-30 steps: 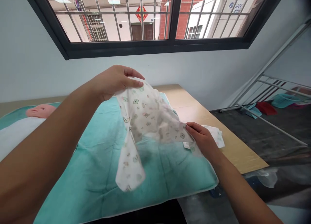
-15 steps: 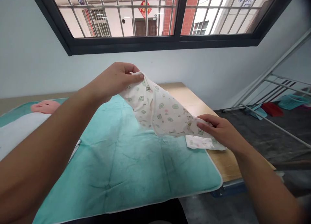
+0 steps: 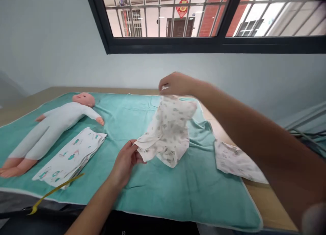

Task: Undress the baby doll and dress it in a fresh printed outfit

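Observation:
A white baby shirt with a small animal print hangs partly unfolded above the green blanket. My left hand is closed on its lower left corner, thumb and fingers pinching the cloth. Higher up and farther away, my right hand grips the top edge of the shirt, which drops in loose folds below it. The lower end of the cloth hangs close to the blanket; I cannot tell whether it touches.
On the left lies a baby doll in a white suit, beside a folded printed cloth. A yellow strap crosses the near left edge. Another printed cloth rests at the right edge of the wooden table. A barred window is behind.
The view has swung left, bringing the whole doll and folded cloth into sight. My left hand has dropped to the shirt's lower corner, while my right hand has risen to its top edge.

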Action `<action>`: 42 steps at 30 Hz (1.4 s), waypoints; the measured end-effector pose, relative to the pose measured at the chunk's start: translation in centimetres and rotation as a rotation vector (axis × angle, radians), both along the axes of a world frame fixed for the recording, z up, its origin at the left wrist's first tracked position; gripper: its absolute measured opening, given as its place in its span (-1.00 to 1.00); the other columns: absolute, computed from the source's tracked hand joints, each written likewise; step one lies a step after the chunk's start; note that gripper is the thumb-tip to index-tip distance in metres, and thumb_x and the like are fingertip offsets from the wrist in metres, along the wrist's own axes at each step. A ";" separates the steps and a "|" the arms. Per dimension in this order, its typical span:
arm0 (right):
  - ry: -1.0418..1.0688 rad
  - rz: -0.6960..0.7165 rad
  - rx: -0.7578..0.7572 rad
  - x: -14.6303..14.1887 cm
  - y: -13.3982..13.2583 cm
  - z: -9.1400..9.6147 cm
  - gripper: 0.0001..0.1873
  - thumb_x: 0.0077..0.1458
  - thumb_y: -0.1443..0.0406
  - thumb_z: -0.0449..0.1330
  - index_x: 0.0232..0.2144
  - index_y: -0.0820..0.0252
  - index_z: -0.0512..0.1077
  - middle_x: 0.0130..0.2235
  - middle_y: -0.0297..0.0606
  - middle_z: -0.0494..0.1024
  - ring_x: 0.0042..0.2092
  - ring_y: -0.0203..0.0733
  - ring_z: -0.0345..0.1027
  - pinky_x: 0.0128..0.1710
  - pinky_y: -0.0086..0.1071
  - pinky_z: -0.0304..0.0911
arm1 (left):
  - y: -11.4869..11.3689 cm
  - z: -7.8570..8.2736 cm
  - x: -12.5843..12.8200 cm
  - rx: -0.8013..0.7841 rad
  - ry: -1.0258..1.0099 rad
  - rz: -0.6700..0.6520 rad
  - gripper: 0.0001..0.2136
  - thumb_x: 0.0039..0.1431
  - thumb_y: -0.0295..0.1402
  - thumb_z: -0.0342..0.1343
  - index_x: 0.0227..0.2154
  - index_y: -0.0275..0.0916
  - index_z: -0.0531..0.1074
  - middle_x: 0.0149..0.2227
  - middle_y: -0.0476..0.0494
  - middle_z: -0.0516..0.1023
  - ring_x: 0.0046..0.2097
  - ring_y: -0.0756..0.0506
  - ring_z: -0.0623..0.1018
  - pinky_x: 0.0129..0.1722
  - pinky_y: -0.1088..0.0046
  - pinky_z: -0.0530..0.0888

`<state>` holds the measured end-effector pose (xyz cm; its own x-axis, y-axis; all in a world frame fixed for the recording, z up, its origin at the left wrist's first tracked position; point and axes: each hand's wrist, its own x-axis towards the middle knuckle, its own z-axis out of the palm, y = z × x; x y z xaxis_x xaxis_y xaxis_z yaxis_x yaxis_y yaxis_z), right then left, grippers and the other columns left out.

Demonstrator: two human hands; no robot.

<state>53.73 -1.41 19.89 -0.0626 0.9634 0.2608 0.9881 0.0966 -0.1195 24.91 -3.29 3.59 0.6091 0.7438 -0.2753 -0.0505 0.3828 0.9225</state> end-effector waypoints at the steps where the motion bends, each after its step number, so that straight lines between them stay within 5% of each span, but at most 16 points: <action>1: -0.055 0.031 -0.017 -1.5 2.8 -1.5 -0.79 0.10 0.22 0.25 -0.24 0.19 0.60 -0.25 -0.33 0.56 -0.11 -0.11 0.40 -0.11 -0.28 0.18 | 0.1 -0.7 -0.7 -0.013 0.031 0.060 -0.78 0.08 -0.19 0.18 -0.27 -0.19 0.40 -0.32 -0.07 0.56 -0.39 -0.04 0.52 -0.44 0.44 0.48; 5: -0.059 0.240 0.033 -7.5 8.7 -7.5 -0.71 0.23 0.28 0.11 -0.03 0.16 0.50 -0.05 -0.19 0.55 -0.01 -0.08 0.37 -0.09 -0.27 0.18 | 1.5 -3.1 -4.4 -0.006 0.203 0.259 -0.74 0.02 -0.21 0.22 -0.24 -0.17 0.37 -0.38 -0.02 0.54 -0.42 -0.02 0.51 -0.48 0.48 0.46; 8: 0.068 0.273 0.026 -9.1 8.0 -11.1 -0.70 0.28 0.23 0.06 -0.01 0.12 0.46 0.00 -0.21 0.53 -0.01 -0.10 0.36 -0.10 -0.26 0.18 | 2.5 -4.0 -7.1 0.014 0.294 0.289 -0.70 0.01 -0.17 0.23 -0.25 -0.16 0.34 -0.40 0.00 0.51 -0.47 -0.03 0.50 -0.56 0.49 0.40; 11: 0.212 0.134 -0.036 -7.6 4.5 -13.9 -0.74 0.27 0.18 0.07 -0.11 0.11 0.48 -0.07 -0.21 0.55 -0.14 -0.14 0.39 -0.28 -0.33 0.16 | 3.5 -3.3 -7.9 0.141 0.318 0.256 -0.72 0.03 -0.17 0.21 -0.25 -0.17 0.36 -0.38 -0.01 0.50 -0.46 -0.03 0.50 -0.54 0.48 0.39; 16: 0.396 -0.207 -0.168 -4.0 -4.1 -17.7 -0.64 0.22 0.02 0.06 -0.41 0.11 0.45 -0.38 -0.28 0.54 -0.41 -0.21 0.30 -0.43 -0.36 0.06 | 6.4 -0.8 -3.3 0.544 0.400 -0.013 -0.84 0.16 -0.19 0.10 -0.27 -0.14 0.44 -0.33 -0.07 0.55 -0.28 -0.13 0.55 -0.32 0.38 0.46; 21: 0.484 -0.455 -0.248 -3.8 -9.5 -20.2 -0.58 0.19 -0.07 0.05 -0.42 0.08 0.46 -0.40 -0.27 0.54 -0.39 -0.15 0.33 -0.44 -0.34 0.07 | 12.6 -1.6 4.9 1.184 0.575 -0.275 -0.66 0.19 -0.25 0.10 0.01 -0.19 0.40 0.11 -0.25 0.46 0.17 -0.28 0.39 0.12 0.18 0.34; 25: 0.530 -0.524 -0.173 -4.9 -9.0 -20.7 -0.69 0.09 0.02 0.17 -0.35 0.10 0.50 -0.32 -0.26 0.54 -0.31 -0.15 0.34 -0.33 -0.32 0.16 | 17.9 -3.1 9.2 1.339 0.908 -0.245 -0.53 0.19 -0.24 0.09 0.12 -0.33 0.28 0.26 -0.44 0.26 0.31 -0.32 0.18 0.21 0.13 0.20; 29: 0.736 -0.446 -0.095 -5.5 -8.0 -20.3 -0.73 0.08 0.06 0.16 -0.43 0.13 0.43 -0.35 -0.33 0.49 -0.31 -0.20 0.30 -0.27 -0.32 0.21 | 20.3 -3.4 9.1 1.325 0.946 -0.337 -0.78 0.21 -0.21 0.03 -0.25 -0.25 0.45 -0.12 -0.30 0.57 -0.01 -0.27 0.50 -0.03 0.27 0.35; 34: 1.300 -0.442 0.061 -5.5 -8.3 -19.7 -0.59 0.08 -0.09 0.16 -0.31 0.11 0.36 -0.48 -0.44 0.38 -0.46 -0.29 0.23 -0.49 -0.44 0.14 | 19.8 -1.6 5.6 1.375 0.914 -0.212 -0.71 0.34 -0.22 -0.20 -0.34 -0.18 0.38 -0.30 -0.20 0.56 -0.25 -0.18 0.52 -0.34 0.38 0.27; 38: 1.163 -0.505 0.220 -4.6 -9.3 -18.1 -0.59 0.06 -0.09 0.22 -0.31 0.11 0.39 -0.55 -0.46 0.29 -0.52 -0.33 0.10 -0.55 -0.46 0.02 | 18.0 1.2 2.5 1.354 0.715 0.028 -0.72 0.35 -0.19 -0.18 -0.28 -0.15 0.40 -0.42 -0.09 0.50 -0.36 -0.13 0.46 -0.38 0.40 0.22; 42: 0.976 -0.546 0.324 -3.5 -11.2 -14.5 -0.63 0.07 -0.06 0.23 -0.31 0.09 0.44 -0.54 -0.43 0.33 -0.54 -0.35 0.08 -0.59 -0.46 0.01 | 15.7 4.2 -0.1 1.119 0.304 0.388 -0.78 0.31 -0.16 -0.05 -0.20 -0.14 0.41 -0.48 0.01 0.40 -0.42 -0.05 0.39 -0.40 0.46 0.26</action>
